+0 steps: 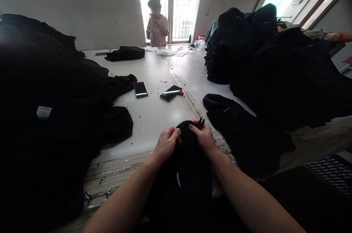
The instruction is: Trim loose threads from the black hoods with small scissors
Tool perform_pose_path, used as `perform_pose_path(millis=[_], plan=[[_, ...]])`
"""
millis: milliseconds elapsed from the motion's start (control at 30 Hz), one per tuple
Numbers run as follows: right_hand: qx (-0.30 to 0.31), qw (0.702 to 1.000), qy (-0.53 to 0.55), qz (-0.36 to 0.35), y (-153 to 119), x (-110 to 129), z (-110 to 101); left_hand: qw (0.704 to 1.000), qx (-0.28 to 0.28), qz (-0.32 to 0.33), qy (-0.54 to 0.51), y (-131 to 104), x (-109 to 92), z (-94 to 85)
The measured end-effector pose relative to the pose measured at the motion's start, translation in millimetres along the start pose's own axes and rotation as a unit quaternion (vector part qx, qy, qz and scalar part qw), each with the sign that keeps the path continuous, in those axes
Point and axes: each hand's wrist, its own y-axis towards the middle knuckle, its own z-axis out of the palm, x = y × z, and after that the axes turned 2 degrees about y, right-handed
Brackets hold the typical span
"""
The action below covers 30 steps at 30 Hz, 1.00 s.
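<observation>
A black garment hangs from both my hands over the table's near edge, with a small white label on it. My left hand is closed, pinching the garment's upper left edge. On the other side, my right hand holds the top edge between thumb and fingers. Small thread snips with dark blades are tucked in that same hand, their tips pointing up and away. To the right, another black garment with small light lettering lies on the table. The fingers behind the cloth are hidden.
Black garments are heaped at the left and right. Two phones lie mid-table among thread scraps. Farther back are a folded black garment and clear plastic. A person holding a metal cup stands beyond the table.
</observation>
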Motion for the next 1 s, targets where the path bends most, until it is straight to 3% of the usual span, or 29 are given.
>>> perform_pose_path(millis=[233, 433, 567, 700, 1000], plan=[[-0.03, 0.998, -0.039, -0.026, 6.2, -2.4, -7.2, 0.994, 0.049, -0.002, -0.102, -6.7, -20.3, -12.3], [-0.038, 0.995, -0.077, -0.055, 9.4, -2.3, -10.8, 0.994, -0.007, 0.012, -0.109, -2.7, -22.6, -29.2], [-0.02, 0.99, -0.113, -0.081, 4.1, 1.8, -6.9, 0.997, -0.064, 0.019, -0.044, -2.0, -14.6, -19.1], [0.011, 0.98, -0.161, -0.116, -5.6, 9.0, -0.4, 0.998, -0.05, 0.015, 0.031, -4.7, -8.4, -5.8], [0.04, 0.94, -0.297, -0.161, -15.2, 34.0, -1.4, 0.997, -0.049, -0.033, -0.056, 1.9, 2.9, -0.7]])
